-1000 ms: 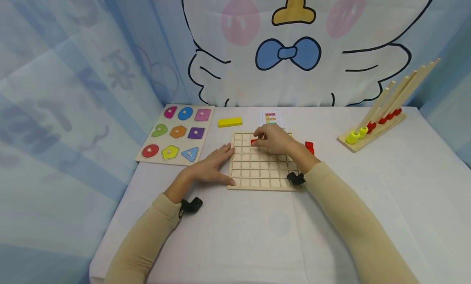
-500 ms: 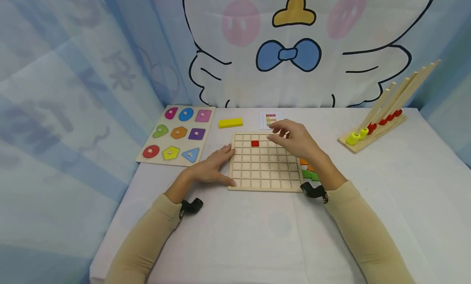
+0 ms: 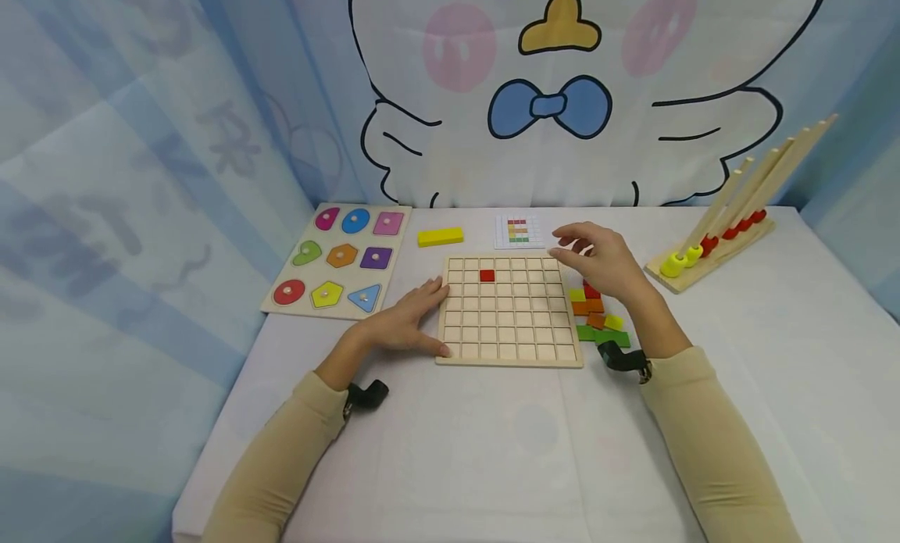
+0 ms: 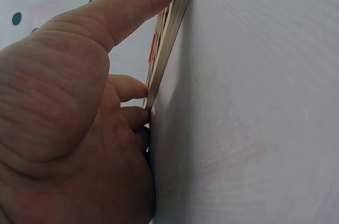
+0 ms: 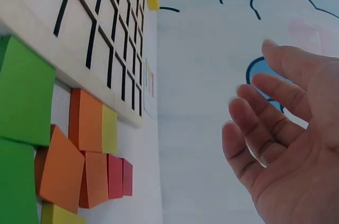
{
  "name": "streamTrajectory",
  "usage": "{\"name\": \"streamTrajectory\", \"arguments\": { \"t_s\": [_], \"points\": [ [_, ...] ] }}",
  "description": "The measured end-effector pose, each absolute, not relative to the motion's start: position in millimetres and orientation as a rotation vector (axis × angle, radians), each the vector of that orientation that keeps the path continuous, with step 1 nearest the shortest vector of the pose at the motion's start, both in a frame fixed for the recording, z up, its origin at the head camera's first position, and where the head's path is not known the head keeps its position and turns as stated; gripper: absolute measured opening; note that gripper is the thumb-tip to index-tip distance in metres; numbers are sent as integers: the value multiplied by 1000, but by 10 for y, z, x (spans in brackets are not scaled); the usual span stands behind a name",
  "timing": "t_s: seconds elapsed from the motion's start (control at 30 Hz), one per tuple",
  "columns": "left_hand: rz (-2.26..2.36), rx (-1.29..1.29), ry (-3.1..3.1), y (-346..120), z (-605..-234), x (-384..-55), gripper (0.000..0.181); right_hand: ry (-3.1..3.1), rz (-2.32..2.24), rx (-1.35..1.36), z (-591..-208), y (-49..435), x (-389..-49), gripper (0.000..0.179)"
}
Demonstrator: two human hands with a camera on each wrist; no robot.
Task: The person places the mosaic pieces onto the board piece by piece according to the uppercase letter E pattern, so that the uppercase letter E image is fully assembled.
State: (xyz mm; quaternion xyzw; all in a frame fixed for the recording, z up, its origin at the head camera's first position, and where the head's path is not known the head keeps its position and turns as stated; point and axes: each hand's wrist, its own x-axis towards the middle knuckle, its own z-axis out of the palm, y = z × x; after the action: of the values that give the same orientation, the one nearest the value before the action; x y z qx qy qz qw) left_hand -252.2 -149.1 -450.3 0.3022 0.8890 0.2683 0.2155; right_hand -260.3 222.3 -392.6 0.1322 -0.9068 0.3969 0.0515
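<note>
A wooden grid board (image 3: 506,316) lies flat on the table, with one red square block (image 3: 487,276) in a cell of its second row from the back. My left hand (image 3: 401,320) rests at the board's left edge, its thumb at the near corner and its fingers along the side. Above the board's far right corner hovers my right hand (image 3: 598,262), fingers loosely bent and holding nothing. Beneath it, right of the board, lie several loose blocks: green (image 3: 612,338), orange (image 5: 61,168), yellow (image 3: 613,323) and red (image 5: 115,176). The right wrist view shows the palm with nothing in it.
Behind the board lie a printed pattern card (image 3: 519,232) and a yellow bar (image 3: 440,237). A shape puzzle board (image 3: 333,262) lies at the back left. At the right stands a peg stand (image 3: 710,250) with tall rods and yellow and red beads.
My right hand has let go of the red block in the grid and moved right, uncovering the card and the loose blocks. The left hand has stayed in place.
</note>
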Motion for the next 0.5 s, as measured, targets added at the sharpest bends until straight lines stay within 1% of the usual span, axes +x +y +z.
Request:
{"name": "streamTrajectory", "arguments": {
  "t_s": [0.5],
  "points": [
    [747,836,2465,-1481,-4486,-2501,119,-2963,1220,209,-4068,2596,-2676,48]
  ]
}}
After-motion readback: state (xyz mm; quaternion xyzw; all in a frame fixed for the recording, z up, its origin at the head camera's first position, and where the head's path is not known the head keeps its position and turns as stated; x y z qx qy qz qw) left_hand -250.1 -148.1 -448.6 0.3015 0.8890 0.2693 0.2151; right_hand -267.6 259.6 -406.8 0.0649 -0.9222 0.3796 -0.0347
